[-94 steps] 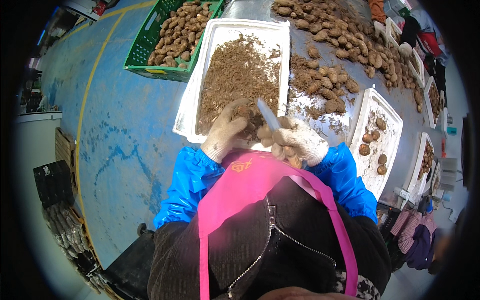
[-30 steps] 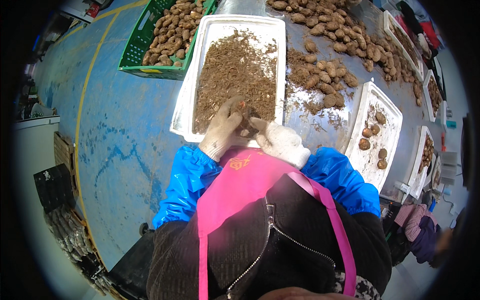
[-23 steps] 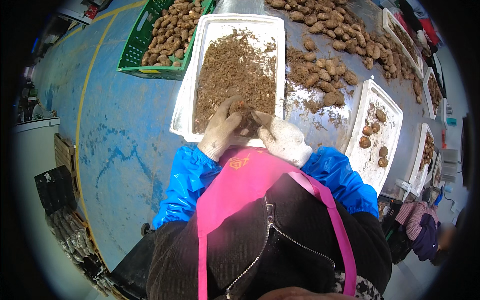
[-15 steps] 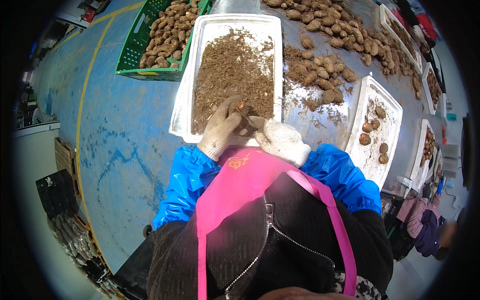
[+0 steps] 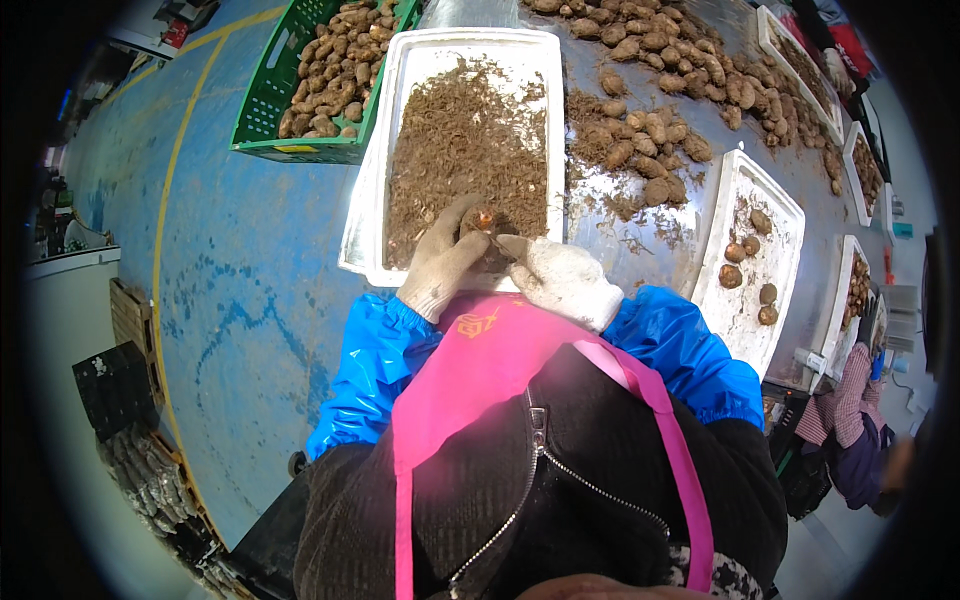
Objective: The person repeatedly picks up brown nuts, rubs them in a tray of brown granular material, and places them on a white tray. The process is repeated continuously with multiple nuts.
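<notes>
The tuber point(image 5: 484, 217), reddish end showing, is grasped in your gloved left hand point(image 5: 445, 245), over the near end of a debris-strewn white tray point(image 5: 555, 150). Your gloved right hand point(image 5: 565, 278) curls at its 4 o'clock; I cannot tell what it grips. Beyond: green crate point(image 5: 262, 118) at 10, tuber heap point(image 5: 645, 145) at 2, second tray point(image 5: 735, 320) at 3.

Overall light: bright
Metal table point(image 5: 640, 262): white glare
Right hand point(image 5: 563, 278): nearly washed-out
Pink apron point(image 5: 490, 375): hazy bloom
Blue sleeves point(image 5: 375, 360): glossy highlights
Outer edges: dark, blurred, curved
</notes>
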Motion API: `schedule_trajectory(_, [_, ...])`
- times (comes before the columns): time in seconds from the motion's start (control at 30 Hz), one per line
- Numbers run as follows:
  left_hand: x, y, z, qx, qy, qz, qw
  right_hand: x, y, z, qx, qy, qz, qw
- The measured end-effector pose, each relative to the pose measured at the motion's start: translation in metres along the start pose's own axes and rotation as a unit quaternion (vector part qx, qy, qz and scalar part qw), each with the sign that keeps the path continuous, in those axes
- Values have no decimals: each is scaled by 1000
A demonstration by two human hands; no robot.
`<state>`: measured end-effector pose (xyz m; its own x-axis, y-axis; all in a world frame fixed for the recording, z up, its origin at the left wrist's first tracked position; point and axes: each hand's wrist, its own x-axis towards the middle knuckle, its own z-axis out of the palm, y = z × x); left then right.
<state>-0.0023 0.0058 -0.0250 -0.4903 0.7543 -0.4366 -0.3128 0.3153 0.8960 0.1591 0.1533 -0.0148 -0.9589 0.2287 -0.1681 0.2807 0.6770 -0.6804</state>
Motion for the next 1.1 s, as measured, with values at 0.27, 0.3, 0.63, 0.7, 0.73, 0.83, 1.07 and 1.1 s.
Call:
schedule_trajectory(0.27, [3,-5,1,9,7,32,999,1,-7,-5,-15,28,42,999])
schedule_trajectory(0.3, [3,-6,1,14,9,26,1000,2,-6,-5,-10,8,57,998])
schedule_trajectory(0.63, [-6,3,0,-87,-2,-23,996,1,2,-2,9,65,15,998])
schedule_trajectory(0.7, [-6,3,-2,-67,-19,-25,997,1,2,-3,5,17,37,999])
schedule_trajectory(0.73, [-5,2,-3,-51,-9,-21,998,1,2,-4,6,9,42,999])
schedule_trajectory(0.83, [0,-3,-5,-50,11,19,998,1,0,-6,6,-9,-24,1000])
schedule_trajectory(1.07, [-5,-7,-10,-131,1,-59,990,1,-12,-16,-6,-6,15,1000])
schedule_trajectory(1.1, [-5,-7,-11,-146,-14,-40,988,1,-13,-18,-2,-22,11,1000])
